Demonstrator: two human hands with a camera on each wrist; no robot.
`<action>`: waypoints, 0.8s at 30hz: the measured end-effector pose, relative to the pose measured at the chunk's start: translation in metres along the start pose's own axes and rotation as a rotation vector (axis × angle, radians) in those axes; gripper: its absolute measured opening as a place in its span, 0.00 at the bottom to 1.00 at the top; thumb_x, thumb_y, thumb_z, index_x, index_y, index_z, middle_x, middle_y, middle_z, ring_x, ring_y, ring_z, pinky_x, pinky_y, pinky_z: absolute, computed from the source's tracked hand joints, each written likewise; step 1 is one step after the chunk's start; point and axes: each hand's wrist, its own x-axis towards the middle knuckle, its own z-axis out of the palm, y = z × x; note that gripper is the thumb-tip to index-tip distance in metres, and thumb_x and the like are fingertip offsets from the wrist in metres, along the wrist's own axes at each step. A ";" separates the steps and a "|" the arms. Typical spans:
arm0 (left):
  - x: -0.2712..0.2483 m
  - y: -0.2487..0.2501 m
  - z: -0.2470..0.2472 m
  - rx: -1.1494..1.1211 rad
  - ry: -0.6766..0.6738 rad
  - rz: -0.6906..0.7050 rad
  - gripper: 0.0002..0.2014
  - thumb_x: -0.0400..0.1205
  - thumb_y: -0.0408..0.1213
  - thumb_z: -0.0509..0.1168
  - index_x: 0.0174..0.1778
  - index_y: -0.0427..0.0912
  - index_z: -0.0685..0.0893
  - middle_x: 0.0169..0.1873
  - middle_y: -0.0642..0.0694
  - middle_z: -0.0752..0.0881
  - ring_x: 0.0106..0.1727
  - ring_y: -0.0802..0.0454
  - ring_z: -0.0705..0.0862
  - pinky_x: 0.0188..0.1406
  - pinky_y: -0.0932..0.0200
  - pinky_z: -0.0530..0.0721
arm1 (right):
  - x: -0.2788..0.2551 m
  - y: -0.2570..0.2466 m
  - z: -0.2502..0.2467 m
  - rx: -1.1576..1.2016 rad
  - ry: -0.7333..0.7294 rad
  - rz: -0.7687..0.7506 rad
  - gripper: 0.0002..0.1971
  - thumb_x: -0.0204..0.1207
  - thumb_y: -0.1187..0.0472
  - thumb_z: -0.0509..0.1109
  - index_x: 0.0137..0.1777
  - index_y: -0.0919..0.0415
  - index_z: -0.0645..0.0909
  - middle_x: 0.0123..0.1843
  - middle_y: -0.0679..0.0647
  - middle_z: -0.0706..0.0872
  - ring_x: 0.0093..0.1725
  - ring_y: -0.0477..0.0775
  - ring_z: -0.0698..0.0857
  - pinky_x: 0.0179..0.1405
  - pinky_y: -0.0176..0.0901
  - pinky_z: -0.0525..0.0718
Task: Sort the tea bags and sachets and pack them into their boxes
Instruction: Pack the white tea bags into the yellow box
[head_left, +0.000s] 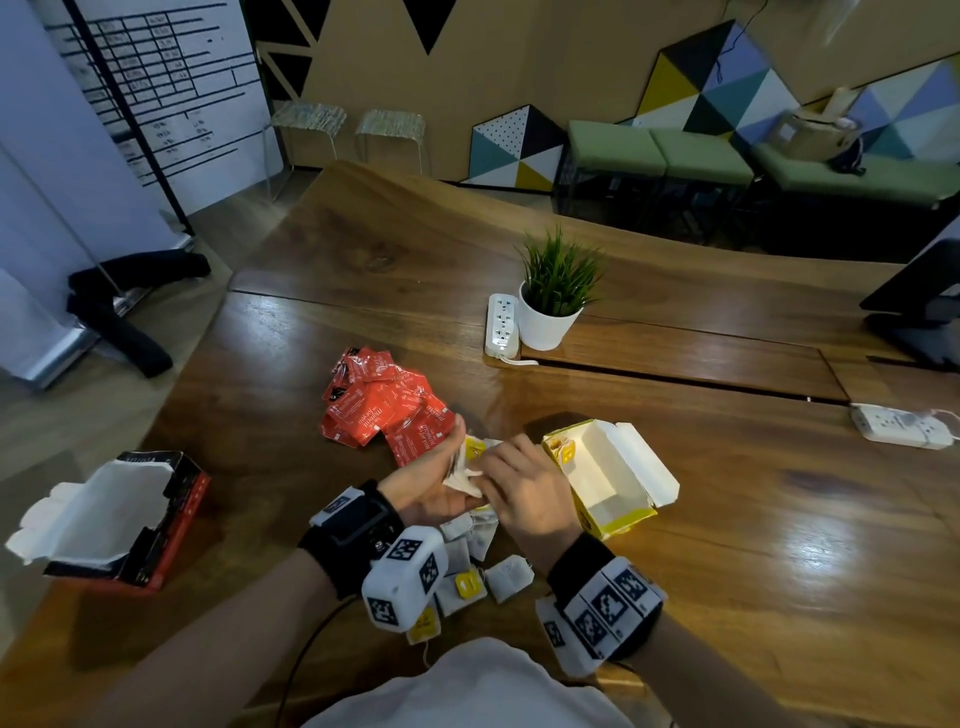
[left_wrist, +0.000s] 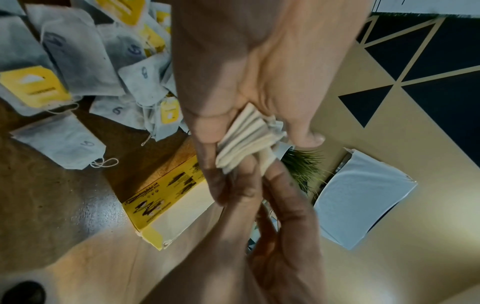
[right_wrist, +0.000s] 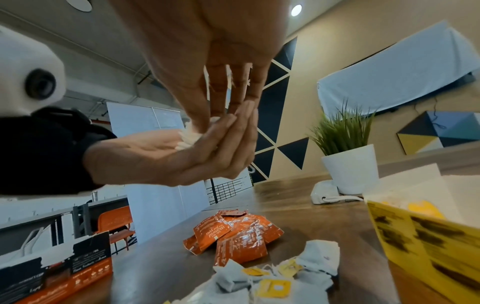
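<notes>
My left hand (head_left: 453, 457) grips a stack of white paper tea bags (head_left: 460, 475) edge-on between thumb and fingers, above the table in front of me. My right hand (head_left: 491, 467) meets it from the right and pinches the near end of the stack (left_wrist: 241, 148). The open yellow box (head_left: 608, 480) lies just right of both hands, a few yellow-tagged bags at its far end. Loose tea bags (head_left: 511, 574) with yellow tags lie under my wrists. A pile of red sachets (head_left: 382, 410) sits beyond my left hand. The open red and black box (head_left: 124, 525) lies far left.
A potted plant (head_left: 553, 306) and a white power strip (head_left: 503, 325) stand beyond the yellow box. Another power strip (head_left: 901, 426) lies at the right edge, below a dark monitor stand (head_left: 919, 306). The wooden table's (head_left: 727, 545) left edge runs past the red box.
</notes>
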 end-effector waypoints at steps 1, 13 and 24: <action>0.001 0.000 0.000 -0.005 -0.016 0.012 0.31 0.76 0.62 0.48 0.50 0.35 0.78 0.38 0.39 0.84 0.37 0.51 0.86 0.38 0.61 0.87 | -0.001 0.000 -0.001 -0.021 0.013 -0.013 0.10 0.75 0.57 0.62 0.42 0.57 0.85 0.41 0.49 0.85 0.45 0.50 0.74 0.40 0.40 0.71; -0.002 0.000 -0.006 0.164 -0.248 0.031 0.22 0.58 0.36 0.84 0.45 0.39 0.84 0.31 0.48 0.81 0.29 0.58 0.80 0.45 0.58 0.87 | 0.025 0.027 -0.054 0.641 -0.279 0.483 0.23 0.75 0.62 0.71 0.69 0.54 0.72 0.63 0.50 0.80 0.61 0.47 0.78 0.62 0.49 0.80; 0.002 -0.019 0.010 0.635 -0.383 -0.132 0.24 0.70 0.33 0.75 0.55 0.40 0.70 0.37 0.53 0.85 0.40 0.62 0.85 0.38 0.68 0.82 | 0.007 0.027 -0.058 0.691 -0.688 0.443 0.12 0.71 0.66 0.75 0.53 0.54 0.83 0.50 0.42 0.85 0.53 0.37 0.81 0.57 0.29 0.75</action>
